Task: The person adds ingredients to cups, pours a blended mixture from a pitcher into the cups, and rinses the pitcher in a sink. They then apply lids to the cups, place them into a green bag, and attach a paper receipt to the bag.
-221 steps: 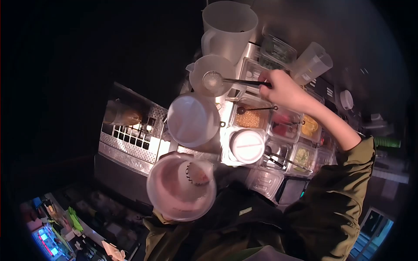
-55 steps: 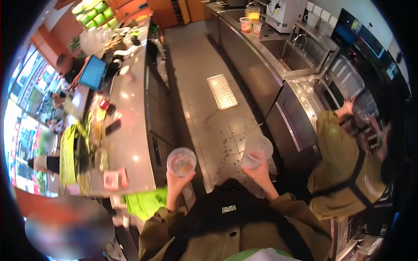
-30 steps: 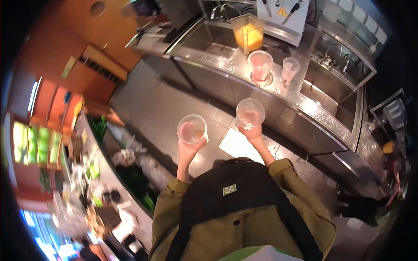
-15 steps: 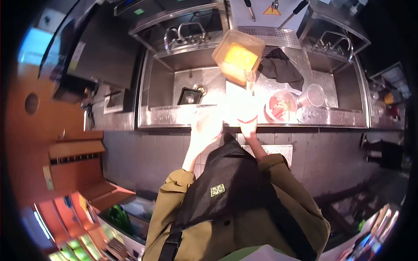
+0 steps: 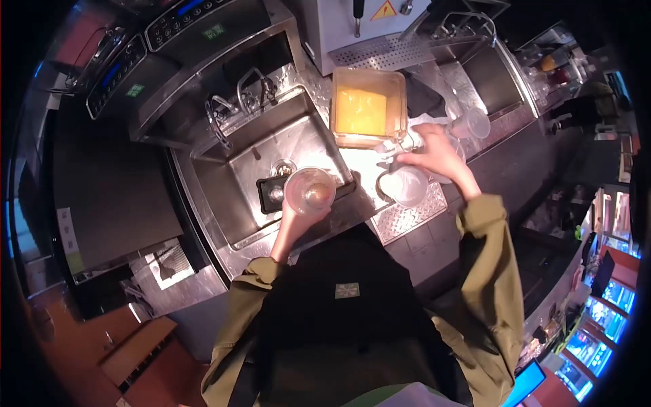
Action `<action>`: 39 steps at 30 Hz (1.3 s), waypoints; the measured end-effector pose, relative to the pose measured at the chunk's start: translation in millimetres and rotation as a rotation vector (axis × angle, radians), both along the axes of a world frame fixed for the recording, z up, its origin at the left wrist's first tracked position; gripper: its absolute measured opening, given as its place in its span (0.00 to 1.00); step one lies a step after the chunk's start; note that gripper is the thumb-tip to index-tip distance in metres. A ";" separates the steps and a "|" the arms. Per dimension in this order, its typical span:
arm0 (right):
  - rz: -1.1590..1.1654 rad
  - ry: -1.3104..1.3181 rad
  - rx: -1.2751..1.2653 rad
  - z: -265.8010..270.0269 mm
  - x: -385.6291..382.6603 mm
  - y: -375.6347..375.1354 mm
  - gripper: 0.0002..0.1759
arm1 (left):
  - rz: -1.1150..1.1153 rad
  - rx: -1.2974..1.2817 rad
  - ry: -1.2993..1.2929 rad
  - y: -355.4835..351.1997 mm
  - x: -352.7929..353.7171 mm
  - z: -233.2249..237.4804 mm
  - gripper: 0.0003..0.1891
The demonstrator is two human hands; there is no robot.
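My left hand is closed around a clear plastic cup above the front of the sink, with a little reddish content low inside it. My right hand is at the front right corner of a clear square tub of yellow contents. Its fingers close on a clear, glossy thing whose kind I cannot tell. Just below these fingers is a round whitish translucent container. A second clear cup lies beyond my right hand, beside a dark cloth.
The metal sink has a faucet behind it and a black square object inside. A perforated drip tray sits behind the tub. Another sink is at the right. Control panels stand at the back left.
The view has turned and shifted. My left hand now shows plainly with the cup over the sink. My right hand has moved right and up, from the counter's front edge to the tub's corner.
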State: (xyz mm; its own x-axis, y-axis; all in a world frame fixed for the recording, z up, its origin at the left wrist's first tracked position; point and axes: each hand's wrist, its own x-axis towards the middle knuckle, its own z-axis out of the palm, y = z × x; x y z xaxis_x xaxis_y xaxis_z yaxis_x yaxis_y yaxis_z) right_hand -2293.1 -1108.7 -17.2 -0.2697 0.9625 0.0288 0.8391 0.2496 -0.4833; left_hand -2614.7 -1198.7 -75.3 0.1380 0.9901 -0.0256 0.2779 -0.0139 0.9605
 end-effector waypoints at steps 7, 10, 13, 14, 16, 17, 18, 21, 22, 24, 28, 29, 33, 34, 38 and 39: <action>-0.076 0.578 -0.674 -46.2 1.4 45.4 0.23 | 0.079 0.037 -0.133 16.9 -54.3 -23.9 0.48; -0.055 0.625 -0.574 -33.6 -13.0 57.6 0.21 | 0.268 0.015 -0.196 14.8 -56.0 -33.7 0.41; -0.039 0.524 -0.574 -23.0 -26.3 64.8 0.21 | 0.360 0.070 -0.093 18.1 -60.8 -50.0 0.42; 0.014 0.473 -0.578 -18.4 -33.4 69.9 0.20 | 0.380 0.094 -0.060 22.1 -64.9 -56.9 0.42; 0.112 0.372 -0.584 -3.0 -52.1 77.2 0.19 | 0.417 0.080 0.019 29.6 -71.1 -65.7 0.41; 0.203 0.313 -0.566 8.2 -68.9 81.2 0.16 | 0.434 0.070 0.063 30.7 -78.7 -71.6 0.41; 0.293 0.259 -0.550 26.3 -88.9 88.4 0.12 | 0.416 0.134 0.162 35.3 -87.2 -76.9 0.40; 0.466 0.094 -0.521 71.3 -169.7 83.4 0.15 | 0.416 0.188 0.184 26.9 -121.0 -113.4 0.38; 0.496 0.041 -0.509 77.4 -190.2 79.2 0.20 | 0.393 0.193 0.184 27.6 -128.3 -117.9 0.39; 0.583 -0.094 -0.376 68.8 -214.6 75.3 0.25 | 0.341 0.164 0.171 27.2 -136.7 -119.2 0.40; 0.672 -0.333 -0.235 51.1 -261.2 60.4 0.27 | 0.372 0.205 0.142 23.7 -151.3 -139.0 0.42; 0.678 -0.371 -0.219 46.7 -268.5 59.5 0.28 | 0.369 0.197 0.114 24.6 -155.5 -147.0 0.42; 0.712 -0.370 -0.183 25.2 -273.2 57.8 0.27 | 0.347 0.136 0.058 26.4 -164.2 -165.9 0.43; 0.699 -0.358 -0.174 26.0 -274.8 56.4 0.27 | 0.353 0.139 0.053 27.5 -164.8 -167.9 0.43; 0.654 -0.379 -0.183 22.4 -275.7 53.5 0.27 | 0.318 0.197 0.104 33.5 -163.7 -170.4 0.43; 0.629 -0.389 -0.200 23.3 -278.0 54.3 0.27 | 0.305 0.215 0.102 33.9 -162.5 -172.6 0.43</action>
State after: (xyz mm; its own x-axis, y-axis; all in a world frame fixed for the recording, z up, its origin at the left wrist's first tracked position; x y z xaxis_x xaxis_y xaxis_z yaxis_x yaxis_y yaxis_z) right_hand -2571.1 -1054.3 6.1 -0.7236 0.6013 -0.3389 0.6869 0.6756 -0.2678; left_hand -2777.1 -1164.8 -247.9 -0.1557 0.9697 0.1885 0.3947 -0.1138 0.9117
